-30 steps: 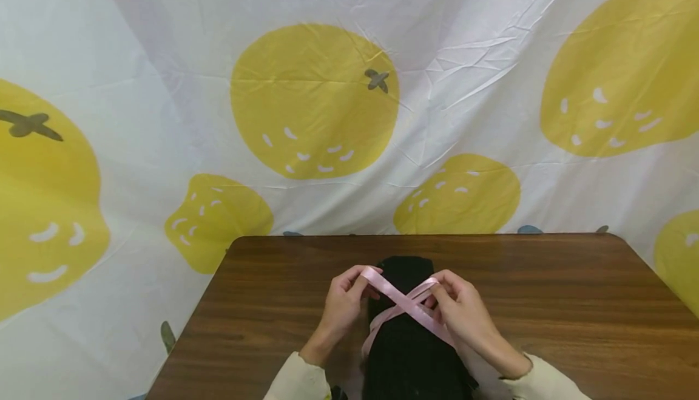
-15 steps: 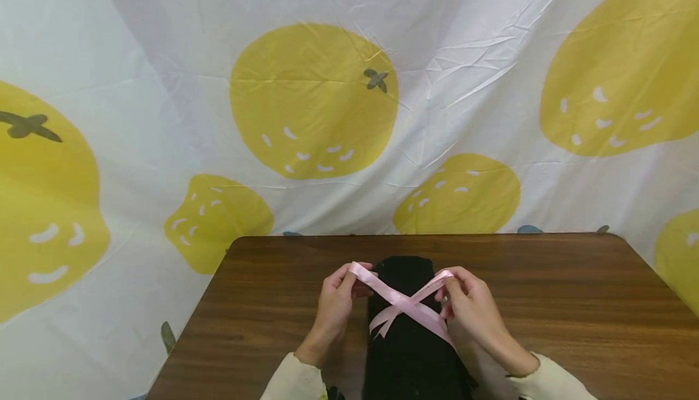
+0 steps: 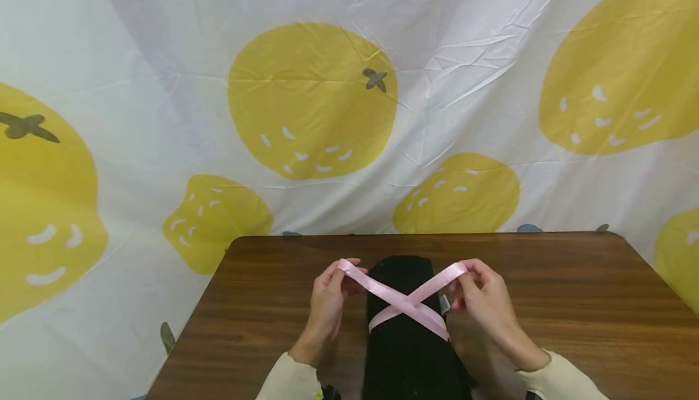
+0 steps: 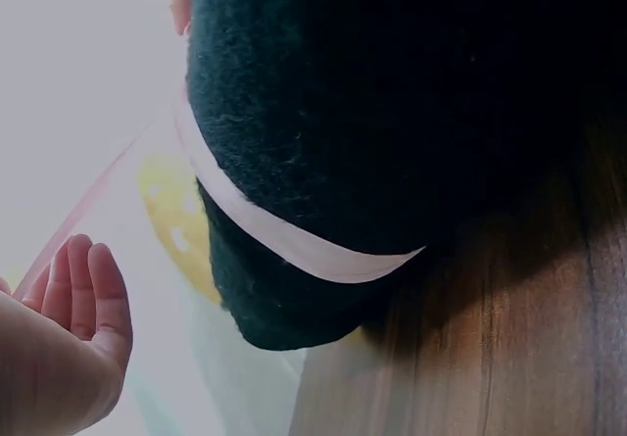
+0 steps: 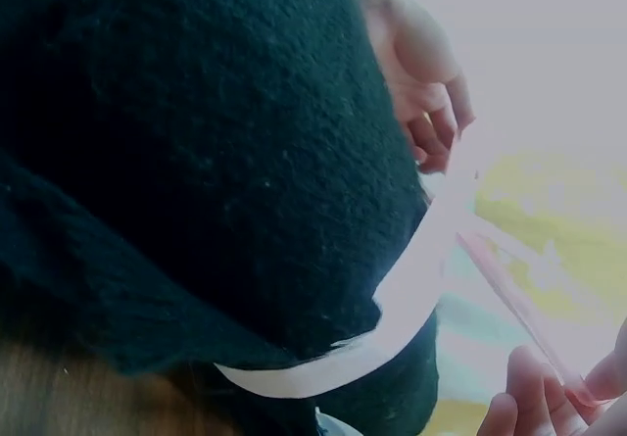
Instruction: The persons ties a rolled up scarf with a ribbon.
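A pink satin ribbon (image 3: 408,304) runs round a folded black knit cloth (image 3: 415,363), its two ends crossing in an X on top. My left hand (image 3: 327,303) pinches one end between thumb and fingers, left of the cloth. On the other side, my right hand (image 3: 488,300) pinches the second end, raised a little above the table. Seen from the left wrist, the ribbon (image 4: 294,245) lies against the fuzzy cloth (image 4: 392,113) and passes underneath it. In the right wrist view the band (image 5: 402,299) is pale and partly overexposed.
The cloth lies on a dark wood-grain table (image 3: 573,303). Behind the table hangs a white curtain (image 3: 464,11) printed with yellow fruit. A small white tag (image 3: 445,304) shows at the cloth's right edge.
Both hands have moved apart, left hand leftward and right hand rightward and up. The ribbon ends stretch longer past the crossing, and the loose tail on the left is no longer visible.
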Action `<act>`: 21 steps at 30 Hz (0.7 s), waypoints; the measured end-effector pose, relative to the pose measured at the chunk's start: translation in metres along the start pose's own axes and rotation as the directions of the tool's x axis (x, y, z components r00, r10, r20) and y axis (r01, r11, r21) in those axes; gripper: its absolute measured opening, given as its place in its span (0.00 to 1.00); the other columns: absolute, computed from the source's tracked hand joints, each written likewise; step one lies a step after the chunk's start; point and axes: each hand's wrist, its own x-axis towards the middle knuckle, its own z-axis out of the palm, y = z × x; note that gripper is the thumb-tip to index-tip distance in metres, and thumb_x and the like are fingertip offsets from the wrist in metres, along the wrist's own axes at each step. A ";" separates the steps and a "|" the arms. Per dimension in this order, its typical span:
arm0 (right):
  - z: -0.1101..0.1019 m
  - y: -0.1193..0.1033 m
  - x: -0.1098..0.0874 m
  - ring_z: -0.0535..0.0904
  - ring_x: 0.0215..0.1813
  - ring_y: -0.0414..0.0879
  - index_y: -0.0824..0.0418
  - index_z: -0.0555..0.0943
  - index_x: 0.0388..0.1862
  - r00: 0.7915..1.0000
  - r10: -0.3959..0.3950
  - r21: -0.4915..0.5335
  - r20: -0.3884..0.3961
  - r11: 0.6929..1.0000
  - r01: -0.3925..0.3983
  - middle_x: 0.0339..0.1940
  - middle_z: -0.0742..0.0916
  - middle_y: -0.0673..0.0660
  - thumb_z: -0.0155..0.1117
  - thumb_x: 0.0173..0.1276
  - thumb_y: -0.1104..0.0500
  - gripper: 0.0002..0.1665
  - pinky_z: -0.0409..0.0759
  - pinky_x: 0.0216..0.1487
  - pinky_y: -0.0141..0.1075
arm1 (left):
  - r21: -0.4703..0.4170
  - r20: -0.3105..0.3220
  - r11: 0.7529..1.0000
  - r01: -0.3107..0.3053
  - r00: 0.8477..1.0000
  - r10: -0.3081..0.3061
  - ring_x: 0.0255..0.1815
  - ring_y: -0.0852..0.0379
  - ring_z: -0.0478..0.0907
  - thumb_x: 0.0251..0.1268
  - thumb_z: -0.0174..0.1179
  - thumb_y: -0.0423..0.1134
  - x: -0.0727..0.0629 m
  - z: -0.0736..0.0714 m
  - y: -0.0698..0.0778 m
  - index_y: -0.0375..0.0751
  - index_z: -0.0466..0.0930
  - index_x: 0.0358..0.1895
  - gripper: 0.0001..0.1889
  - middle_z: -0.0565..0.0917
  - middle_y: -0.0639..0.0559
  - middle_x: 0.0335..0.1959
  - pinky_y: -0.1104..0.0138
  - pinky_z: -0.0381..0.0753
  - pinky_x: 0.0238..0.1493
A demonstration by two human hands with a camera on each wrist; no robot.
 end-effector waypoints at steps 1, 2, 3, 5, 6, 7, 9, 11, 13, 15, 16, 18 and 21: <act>-0.001 0.000 0.000 0.80 0.17 0.51 0.69 0.76 0.46 1.000 -0.002 -0.004 -0.001 1.000 0.002 0.25 0.83 0.61 0.51 0.76 0.66 0.08 0.82 0.25 0.39 | 0.000 -0.003 1.000 0.000 1.000 0.000 0.34 0.56 0.83 0.79 0.47 0.38 0.000 -0.001 0.000 0.37 0.83 0.46 0.14 0.88 0.45 0.37 0.64 0.83 0.39; -0.003 0.000 0.000 0.80 0.17 0.51 0.69 0.77 0.46 1.000 -0.006 -0.008 -0.002 1.000 0.006 0.24 0.83 0.61 0.51 0.75 0.67 0.08 0.82 0.25 0.38 | -0.004 -0.007 1.000 0.000 1.000 0.000 0.34 0.56 0.84 0.79 0.47 0.38 0.000 -0.002 0.001 0.37 0.83 0.46 0.14 0.88 0.46 0.37 0.63 0.83 0.39; -0.005 0.000 0.001 0.80 0.18 0.50 0.70 0.77 0.47 1.000 -0.012 -0.013 -0.002 1.000 0.012 0.24 0.83 0.61 0.50 0.74 0.68 0.09 0.82 0.26 0.38 | -0.007 -0.011 1.000 0.000 1.000 0.000 0.34 0.56 0.84 0.79 0.47 0.38 0.001 -0.003 0.001 0.38 0.83 0.46 0.13 0.88 0.47 0.36 0.63 0.83 0.39; -0.008 0.000 0.002 0.80 0.18 0.49 0.70 0.78 0.47 1.000 -0.026 -0.031 -0.007 0.999 0.026 0.23 0.83 0.60 0.49 0.72 0.70 0.11 0.81 0.26 0.38 | -0.011 -0.019 1.000 0.003 1.000 -0.003 0.34 0.56 0.84 0.79 0.47 0.38 0.001 -0.005 0.002 0.38 0.83 0.46 0.13 0.88 0.49 0.35 0.62 0.83 0.40; -0.010 0.000 0.002 0.80 0.18 0.47 0.71 0.79 0.47 0.999 -0.036 -0.045 -0.014 0.998 0.035 0.23 0.84 0.60 0.48 0.71 0.71 0.12 0.81 0.25 0.37 | -0.015 -0.024 1.000 0.005 1.000 -0.005 0.35 0.56 0.84 0.79 0.47 0.38 0.002 -0.006 0.002 0.38 0.83 0.46 0.13 0.88 0.49 0.35 0.62 0.83 0.40; -0.012 0.001 0.003 0.80 0.19 0.45 0.71 0.80 0.47 0.999 -0.045 -0.059 -0.020 0.997 0.043 0.24 0.85 0.61 0.48 0.70 0.71 0.14 0.80 0.25 0.37 | -0.024 -0.029 1.000 0.007 1.000 -0.008 0.35 0.56 0.84 0.79 0.47 0.38 0.002 -0.007 0.003 0.39 0.83 0.45 0.13 0.88 0.49 0.35 0.62 0.83 0.40; -0.016 0.002 0.005 0.79 0.23 0.40 0.71 0.82 0.46 0.997 -0.062 -0.092 -0.035 0.994 0.059 0.30 0.87 0.63 0.50 0.69 0.71 0.14 0.80 0.25 0.36 | -0.031 -0.042 0.999 0.010 0.999 -0.011 0.35 0.56 0.84 0.79 0.47 0.38 0.002 -0.009 0.004 0.39 0.83 0.45 0.14 0.88 0.48 0.35 0.62 0.83 0.41; -0.020 0.003 0.006 0.79 0.26 0.37 0.72 0.83 0.47 0.997 -0.069 -0.116 -0.043 0.991 0.064 0.38 0.88 0.65 0.51 0.69 0.70 0.14 0.80 0.25 0.35 | -0.033 -0.060 0.999 0.016 0.998 -0.018 0.35 0.55 0.83 0.79 0.46 0.37 0.002 -0.011 0.005 0.38 0.83 0.45 0.14 0.88 0.46 0.36 0.62 0.83 0.41; -0.024 0.004 0.007 0.79 0.27 0.36 0.73 0.83 0.48 0.997 -0.060 -0.114 -0.045 0.992 0.055 0.43 0.88 0.66 0.54 0.70 0.69 0.14 0.80 0.25 0.35 | -0.029 -0.074 0.999 0.021 0.997 -0.023 0.35 0.55 0.83 0.79 0.45 0.37 0.003 -0.014 0.005 0.37 0.83 0.45 0.15 0.88 0.45 0.36 0.61 0.83 0.42; -0.028 0.006 0.007 0.79 0.26 0.37 0.74 0.82 0.49 0.998 -0.048 -0.109 -0.039 0.993 0.043 0.43 0.88 0.66 0.55 0.72 0.66 0.14 0.80 0.25 0.35 | -0.028 -0.083 0.999 0.025 0.996 -0.027 0.35 0.55 0.82 0.80 0.44 0.37 0.003 -0.016 0.006 0.35 0.83 0.46 0.16 0.87 0.43 0.37 0.60 0.83 0.43; -0.030 0.007 0.008 0.79 0.24 0.38 0.74 0.82 0.49 0.998 -0.042 -0.111 -0.037 0.993 0.038 0.42 0.89 0.64 0.56 0.73 0.65 0.14 0.80 0.25 0.35 | -0.033 -0.089 0.999 0.028 0.996 -0.031 0.35 0.55 0.82 0.80 0.43 0.38 0.003 -0.017 0.007 0.35 0.82 0.47 0.16 0.87 0.42 0.37 0.60 0.83 0.43; -0.034 0.009 0.008 0.79 0.23 0.38 0.74 0.83 0.47 0.999 -0.033 -0.127 -0.038 0.991 0.028 0.36 0.89 0.59 0.58 0.74 0.61 0.16 0.80 0.24 0.35 | -0.039 -0.097 0.999 0.031 0.995 -0.035 0.34 0.55 0.83 0.81 0.42 0.39 0.003 -0.020 0.007 0.35 0.82 0.47 0.17 0.87 0.43 0.37 0.60 0.83 0.43; -0.042 0.013 0.008 0.79 0.23 0.37 0.73 0.84 0.45 0.999 -0.017 -0.157 -0.030 0.988 0.012 0.26 0.89 0.51 0.59 0.74 0.55 0.19 0.79 0.23 0.35 | -0.046 -0.108 0.998 0.036 0.993 -0.040 0.34 0.56 0.82 0.81 0.42 0.40 0.003 -0.024 0.008 0.35 0.82 0.47 0.18 0.87 0.44 0.36 0.61 0.82 0.42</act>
